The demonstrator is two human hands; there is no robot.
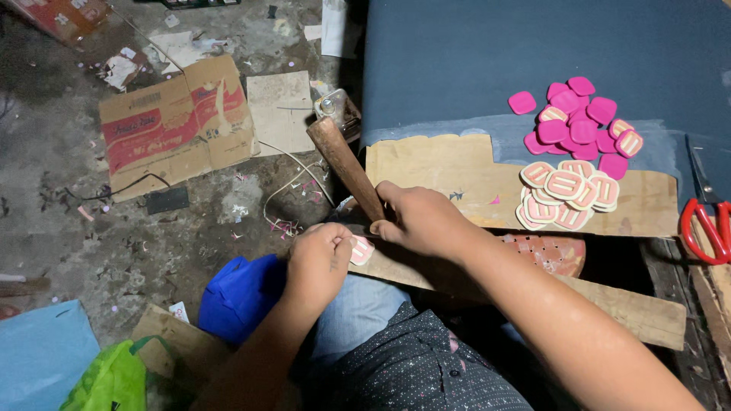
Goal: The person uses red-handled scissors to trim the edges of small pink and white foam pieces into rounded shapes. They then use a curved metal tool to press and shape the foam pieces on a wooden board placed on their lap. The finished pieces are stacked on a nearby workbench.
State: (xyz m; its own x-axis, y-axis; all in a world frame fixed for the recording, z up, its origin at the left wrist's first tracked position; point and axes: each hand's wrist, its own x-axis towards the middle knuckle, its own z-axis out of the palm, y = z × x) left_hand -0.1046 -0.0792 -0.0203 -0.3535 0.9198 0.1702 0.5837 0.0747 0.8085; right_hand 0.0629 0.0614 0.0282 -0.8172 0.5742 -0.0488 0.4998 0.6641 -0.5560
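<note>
My right hand (422, 221) grips the wooden handle of a hammer (346, 164), whose metal head points away toward the floor. My left hand (320, 259) pinches a small pink and cream patch (361, 250) against the wooden board (457, 179) in front of me. A stack of similar cream-faced patches (567, 196) lies on the board to the right. Beyond them, a heap of plain pink patches (582, 122) rests on the dark blue surface (487, 61).
Red-handled scissors (704, 224) lie at the right edge. Flattened cardboard (175, 125), a black cable and paper scraps litter the concrete floor at left. A blue bag (240, 293) and a green bag (110, 380) sit near my knee. A pink perforated sheet (552, 253) lies under the board.
</note>
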